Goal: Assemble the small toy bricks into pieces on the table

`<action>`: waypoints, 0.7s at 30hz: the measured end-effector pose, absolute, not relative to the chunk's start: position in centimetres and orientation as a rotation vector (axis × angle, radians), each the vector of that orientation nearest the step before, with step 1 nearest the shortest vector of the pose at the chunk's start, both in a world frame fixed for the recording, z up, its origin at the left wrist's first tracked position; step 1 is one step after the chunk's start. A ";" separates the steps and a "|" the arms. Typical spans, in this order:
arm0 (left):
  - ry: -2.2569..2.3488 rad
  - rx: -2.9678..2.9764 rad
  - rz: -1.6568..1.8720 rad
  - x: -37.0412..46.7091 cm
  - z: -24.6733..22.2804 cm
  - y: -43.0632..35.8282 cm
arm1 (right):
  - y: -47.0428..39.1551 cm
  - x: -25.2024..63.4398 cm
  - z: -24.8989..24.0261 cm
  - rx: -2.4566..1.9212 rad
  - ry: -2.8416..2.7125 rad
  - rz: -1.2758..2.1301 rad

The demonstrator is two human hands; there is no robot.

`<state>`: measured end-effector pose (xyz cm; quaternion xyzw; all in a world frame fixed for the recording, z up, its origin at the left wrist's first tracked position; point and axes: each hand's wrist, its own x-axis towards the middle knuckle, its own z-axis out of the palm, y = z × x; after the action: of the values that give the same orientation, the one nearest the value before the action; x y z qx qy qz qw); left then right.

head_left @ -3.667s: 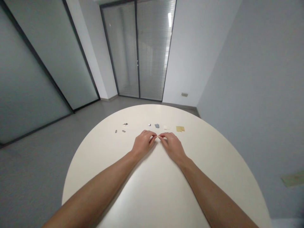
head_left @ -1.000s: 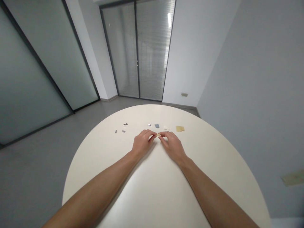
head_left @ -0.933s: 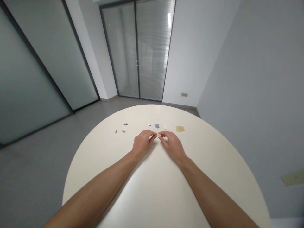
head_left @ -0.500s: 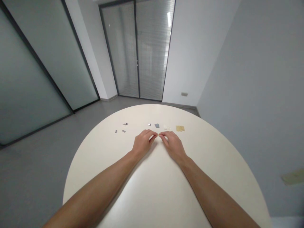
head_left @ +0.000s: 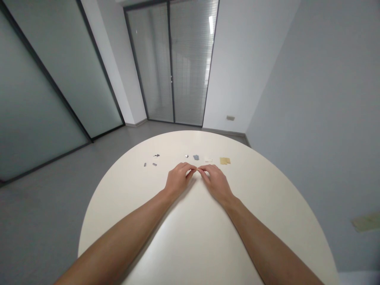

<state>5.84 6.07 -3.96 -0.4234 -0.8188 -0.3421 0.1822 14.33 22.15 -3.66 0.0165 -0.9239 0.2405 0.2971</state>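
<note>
My left hand and my right hand meet fingertip to fingertip above the middle of the table, each closed in a pinch. Whatever sits between the fingertips is tiny and pale, too small to name. Just beyond the hands lie a small grey-blue piece, a little shiny metal piece and some whitish flat bits. Flat yellow-tan squares rest beyond my right hand. To the left of my left hand are a small dark item and two small grey pieces, one of them a grey bar.
The round white table carries all these pieces, and both forearms stretch over it from the near side. Past its far edge stand a glass door with blinds and white walls. Frosted glass panels are at the left.
The two sets of fingertips have come very slightly closer together, with the pinches kept. The pieces on the table lie as before.
</note>
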 end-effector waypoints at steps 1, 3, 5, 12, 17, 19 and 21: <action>-2.311 -1.189 -0.971 5.9 -4.0 6.1 | 22.2 14.3 -3.7 0.049 -2.452 0.645; -2.316 -1.176 -0.979 5.9 -4.0 6.1 | 22.2 14.3 -3.7 0.051 -2.443 0.652; -2.327 -1.169 -0.981 5.9 -3.9 6.1 | 22.2 14.3 -3.7 0.051 -2.429 0.660; -2.355 -1.180 -0.964 5.9 -3.9 6.2 | 22.3 14.2 -3.8 0.067 -2.434 0.647; -2.357 -1.166 -0.960 5.9 -3.8 6.1 | 22.2 14.2 -3.8 0.071 -2.434 0.640; -2.360 -1.167 -0.957 5.9 -3.8 6.1 | 22.2 14.3 -3.7 0.075 -2.433 0.640; -2.365 -1.168 -0.953 5.9 -3.7 6.0 | 22.1 14.3 -3.7 0.080 -2.433 0.641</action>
<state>5.95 6.03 -3.73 -0.4105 -0.8314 -0.3348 0.1677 14.26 22.14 -3.70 0.0303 -0.9199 0.2422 0.3070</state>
